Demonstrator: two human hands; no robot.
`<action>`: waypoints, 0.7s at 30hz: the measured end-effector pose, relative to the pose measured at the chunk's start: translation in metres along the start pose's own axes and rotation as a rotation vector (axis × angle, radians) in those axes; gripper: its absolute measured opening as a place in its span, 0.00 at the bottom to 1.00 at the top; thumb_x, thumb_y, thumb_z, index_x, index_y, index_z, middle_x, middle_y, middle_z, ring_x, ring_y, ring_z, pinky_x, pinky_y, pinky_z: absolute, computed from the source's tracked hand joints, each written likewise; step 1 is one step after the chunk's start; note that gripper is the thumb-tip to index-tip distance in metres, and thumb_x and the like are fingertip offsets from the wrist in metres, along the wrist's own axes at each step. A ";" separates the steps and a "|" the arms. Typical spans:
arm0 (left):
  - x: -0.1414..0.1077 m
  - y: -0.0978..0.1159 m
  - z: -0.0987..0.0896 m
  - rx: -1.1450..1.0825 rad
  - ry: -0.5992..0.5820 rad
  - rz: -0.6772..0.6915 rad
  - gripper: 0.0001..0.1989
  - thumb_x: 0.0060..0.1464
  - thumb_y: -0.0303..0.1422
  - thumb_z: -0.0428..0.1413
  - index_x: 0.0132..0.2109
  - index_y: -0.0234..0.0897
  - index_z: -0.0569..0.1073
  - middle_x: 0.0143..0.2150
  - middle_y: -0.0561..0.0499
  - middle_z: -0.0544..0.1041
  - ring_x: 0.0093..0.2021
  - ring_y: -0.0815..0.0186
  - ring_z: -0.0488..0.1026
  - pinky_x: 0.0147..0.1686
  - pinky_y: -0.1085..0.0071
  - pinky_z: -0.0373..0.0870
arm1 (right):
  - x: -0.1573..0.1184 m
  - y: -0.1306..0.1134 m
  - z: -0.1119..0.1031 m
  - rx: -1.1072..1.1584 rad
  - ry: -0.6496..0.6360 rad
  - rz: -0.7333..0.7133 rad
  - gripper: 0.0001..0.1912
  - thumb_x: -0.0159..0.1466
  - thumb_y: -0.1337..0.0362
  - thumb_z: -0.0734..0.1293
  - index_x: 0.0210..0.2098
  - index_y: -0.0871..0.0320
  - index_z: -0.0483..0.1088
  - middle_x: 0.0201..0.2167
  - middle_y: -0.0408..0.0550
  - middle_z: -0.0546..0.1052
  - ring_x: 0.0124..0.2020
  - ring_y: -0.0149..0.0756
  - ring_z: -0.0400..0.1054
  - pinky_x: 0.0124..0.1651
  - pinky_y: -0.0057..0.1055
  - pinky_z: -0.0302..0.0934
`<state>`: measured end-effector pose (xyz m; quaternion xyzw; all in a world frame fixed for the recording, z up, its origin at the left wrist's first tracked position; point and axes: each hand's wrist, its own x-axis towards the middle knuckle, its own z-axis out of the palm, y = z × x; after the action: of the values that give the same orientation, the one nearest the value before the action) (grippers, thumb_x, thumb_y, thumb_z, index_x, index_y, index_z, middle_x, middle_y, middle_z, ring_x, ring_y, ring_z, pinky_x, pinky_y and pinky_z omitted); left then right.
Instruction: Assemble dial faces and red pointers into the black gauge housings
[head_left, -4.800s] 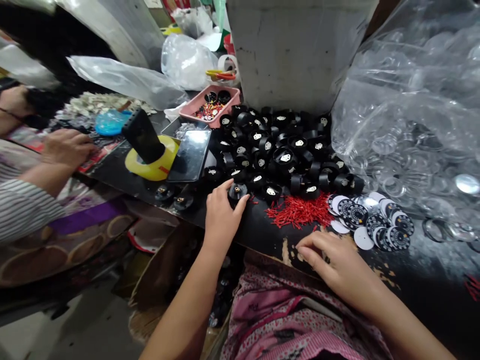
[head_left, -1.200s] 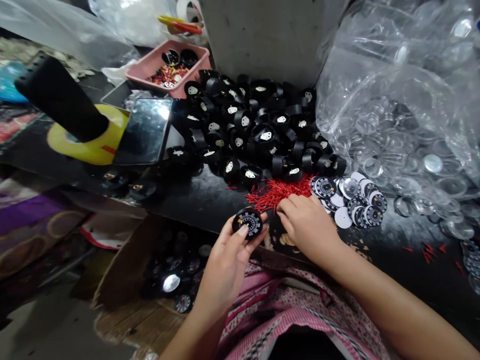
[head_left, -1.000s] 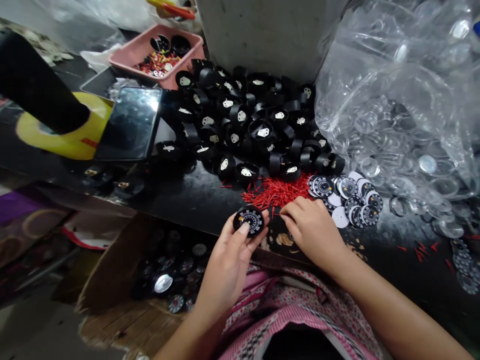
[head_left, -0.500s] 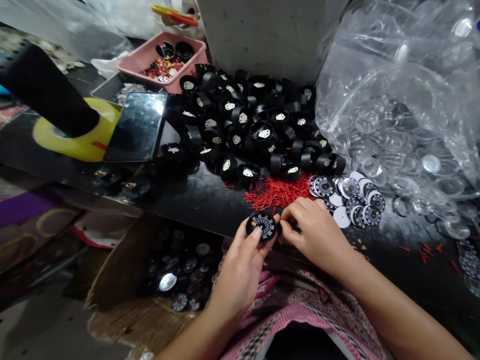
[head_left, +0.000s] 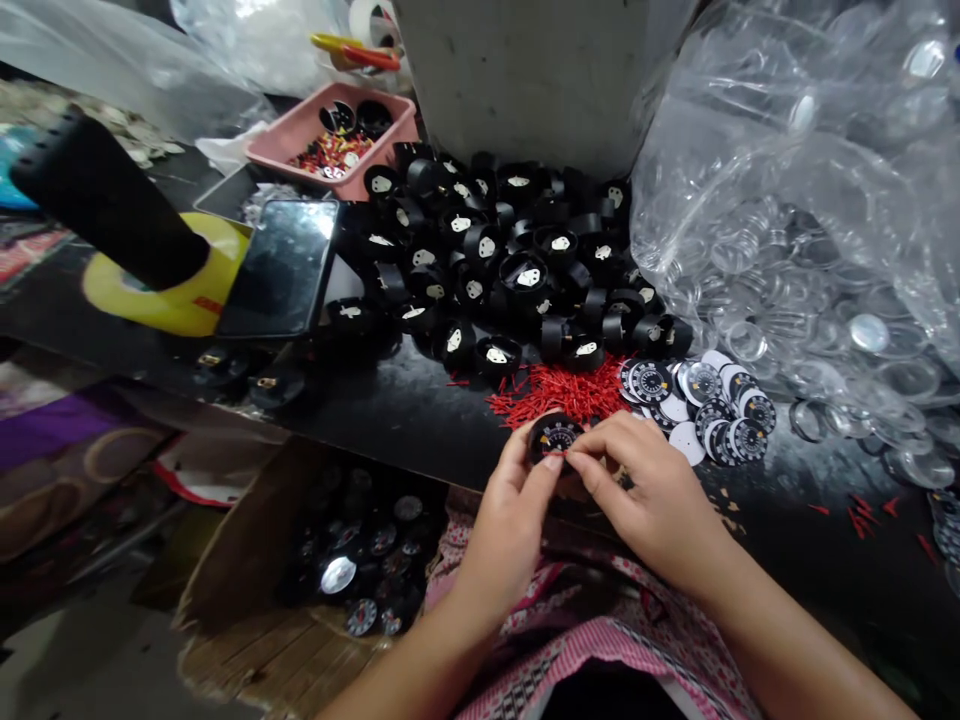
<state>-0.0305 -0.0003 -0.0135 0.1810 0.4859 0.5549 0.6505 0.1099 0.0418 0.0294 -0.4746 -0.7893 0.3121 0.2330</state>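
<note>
A black round gauge (head_left: 556, 434) with a printed dial is gripped by my left hand (head_left: 517, 490), its thumb at the lower edge of the dial. My right hand (head_left: 637, 480) pinches a small red pointer (head_left: 561, 454) over the dial face. Just beyond my hands lies a heap of red pointers (head_left: 562, 392). Loose dial discs (head_left: 705, 400), black and white, are spread to the right of that heap. Behind it many black cups (head_left: 525, 270) with pale plates inside are piled up.
Clear rings in a plastic bag (head_left: 787, 220) fill the right. At the left are a phone (head_left: 281, 265), a yellow tape roll (head_left: 161, 290) and a pink basket (head_left: 277, 150). Below the table edge, a cardboard box (head_left: 232, 560) holds finished-looking gauges.
My left hand has moved right with the gauge, which is now tilted. My right hand has come over the dial, and a red pointer now shows at its fingertips.
</note>
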 end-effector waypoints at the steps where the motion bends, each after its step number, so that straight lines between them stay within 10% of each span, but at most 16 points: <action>1: 0.000 -0.001 0.001 0.039 -0.018 0.007 0.14 0.60 0.35 0.58 0.52 0.45 0.74 0.51 0.52 0.79 0.53 0.62 0.76 0.51 0.68 0.72 | 0.000 -0.001 0.000 -0.014 -0.001 0.007 0.07 0.69 0.66 0.63 0.34 0.58 0.71 0.32 0.45 0.73 0.35 0.36 0.66 0.42 0.37 0.53; 21: -0.008 0.006 -0.002 0.544 0.015 0.294 0.13 0.58 0.29 0.57 0.50 0.44 0.73 0.42 0.56 0.81 0.41 0.68 0.79 0.45 0.73 0.74 | -0.006 -0.009 0.002 -0.028 -0.035 0.100 0.12 0.67 0.68 0.64 0.26 0.57 0.63 0.28 0.42 0.71 0.31 0.35 0.63 0.37 0.35 0.50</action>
<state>-0.0350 -0.0066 -0.0066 0.4126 0.5901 0.4941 0.4872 0.1061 0.0324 0.0341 -0.5113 -0.7728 0.3204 0.1966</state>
